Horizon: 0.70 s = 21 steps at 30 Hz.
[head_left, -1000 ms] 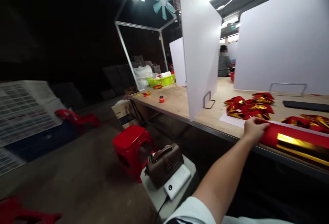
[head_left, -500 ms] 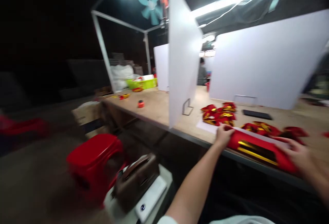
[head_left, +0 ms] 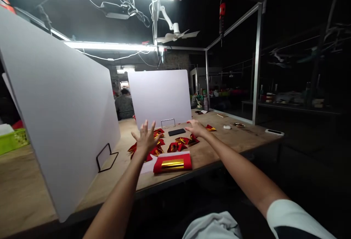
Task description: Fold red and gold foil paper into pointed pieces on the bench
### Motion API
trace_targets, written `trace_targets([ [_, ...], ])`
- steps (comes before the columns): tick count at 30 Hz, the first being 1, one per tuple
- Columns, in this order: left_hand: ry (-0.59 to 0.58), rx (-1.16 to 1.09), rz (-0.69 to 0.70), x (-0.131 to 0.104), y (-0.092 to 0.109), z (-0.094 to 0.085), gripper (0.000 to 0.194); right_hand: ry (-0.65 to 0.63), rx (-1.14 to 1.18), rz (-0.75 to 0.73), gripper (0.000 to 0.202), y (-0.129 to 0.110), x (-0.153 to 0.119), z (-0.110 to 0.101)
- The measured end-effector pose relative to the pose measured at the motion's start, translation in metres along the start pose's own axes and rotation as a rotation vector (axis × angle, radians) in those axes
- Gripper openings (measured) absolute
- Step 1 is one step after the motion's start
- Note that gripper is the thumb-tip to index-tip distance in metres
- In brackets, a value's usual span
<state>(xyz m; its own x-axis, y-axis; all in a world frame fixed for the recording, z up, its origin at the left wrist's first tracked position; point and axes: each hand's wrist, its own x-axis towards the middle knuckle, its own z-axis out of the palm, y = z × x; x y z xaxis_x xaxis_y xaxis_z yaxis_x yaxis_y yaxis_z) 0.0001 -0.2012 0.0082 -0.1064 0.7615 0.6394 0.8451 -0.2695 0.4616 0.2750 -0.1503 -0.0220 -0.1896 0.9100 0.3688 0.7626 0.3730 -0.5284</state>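
Observation:
My left hand [head_left: 146, 138] is raised over a pile of folded red-and-gold pieces [head_left: 157, 150], fingers spread and nothing in them. My right hand [head_left: 196, 127] reaches out past the right-hand group of these red-and-gold pieces [head_left: 181, 144], with its fingers stretched to the left and no object in it. Nearer me, at the table edge, lies a red folded sheet or bundle with a gold band [head_left: 173, 163], partly on white paper [head_left: 148, 166]. Neither hand touches it. Between the hands, farther back, a black phone-like slab [head_left: 177, 132] rests flat.
A tall white partition [head_left: 68, 114] on a wire stand [head_left: 106, 158] rises at left; another white panel [head_left: 160, 96] stands behind. A white phone-like object [head_left: 274, 132] lies near the table's right corner. A metal post [head_left: 257, 67] stands at right. A person [head_left: 124, 105] is beyond.
Both hands have let go of the red gold-banded bundle and moved forward above the folded pieces. The bundle stays at the table edge. My view has swung to the right.

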Motion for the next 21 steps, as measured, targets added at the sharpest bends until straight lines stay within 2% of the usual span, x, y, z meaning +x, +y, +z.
trace_targets([
  [2, 0.031, 0.078, 0.072, 0.020, 0.018, -0.026, 0.076, -0.001, -0.130, -0.025, 0.036, -0.019, -0.009, 0.001],
  [4, 0.050, 0.137, 0.080, 0.015, 0.032, -0.032, 0.078, -0.005, -0.233, -0.059, 0.037, -0.048, -0.012, -0.004],
  [6, 0.018, 0.191, 0.027, -0.008, 0.039, -0.018, 0.070, 0.035, -0.302, -0.113, 0.039, -0.085, -0.001, -0.026],
  [9, -0.143, 0.253, 0.001, -0.040, 0.040, 0.009, 0.051, 0.198, -0.347, -0.227, 0.048, -0.133, 0.030, -0.083],
  [11, -0.156, 0.283, 0.002, -0.034, 0.045, 0.003, 0.041, 0.290, -0.352, -0.290, 0.053, -0.143, 0.040, -0.105],
  [13, -0.103, 0.285, 0.030, -0.007, 0.057, -0.024, 0.043, 0.296, -0.362, -0.278, 0.050, -0.133, 0.032, -0.096],
  [15, -0.007, 0.252, 0.067, 0.024, 0.072, -0.054, 0.050, 0.214, -0.385, -0.230, 0.043, -0.117, 0.010, -0.067],
  [16, 0.058, 0.226, 0.056, 0.034, 0.076, -0.062, 0.052, 0.162, -0.396, -0.215, 0.040, -0.112, 0.000, -0.052],
  [17, 0.111, 0.195, 0.022, 0.038, 0.077, -0.063, 0.054, 0.117, -0.404, -0.213, 0.039, -0.111, -0.007, -0.040],
  [19, 0.142, 0.126, -0.075, 0.029, 0.068, -0.046, 0.056, 0.101, -0.412, -0.241, 0.040, -0.121, -0.001, -0.035],
  [21, 0.030, 0.070, -0.175, 0.009, 0.052, -0.014, 0.050, 0.176, -0.424, -0.286, 0.044, -0.139, 0.026, -0.051],
])
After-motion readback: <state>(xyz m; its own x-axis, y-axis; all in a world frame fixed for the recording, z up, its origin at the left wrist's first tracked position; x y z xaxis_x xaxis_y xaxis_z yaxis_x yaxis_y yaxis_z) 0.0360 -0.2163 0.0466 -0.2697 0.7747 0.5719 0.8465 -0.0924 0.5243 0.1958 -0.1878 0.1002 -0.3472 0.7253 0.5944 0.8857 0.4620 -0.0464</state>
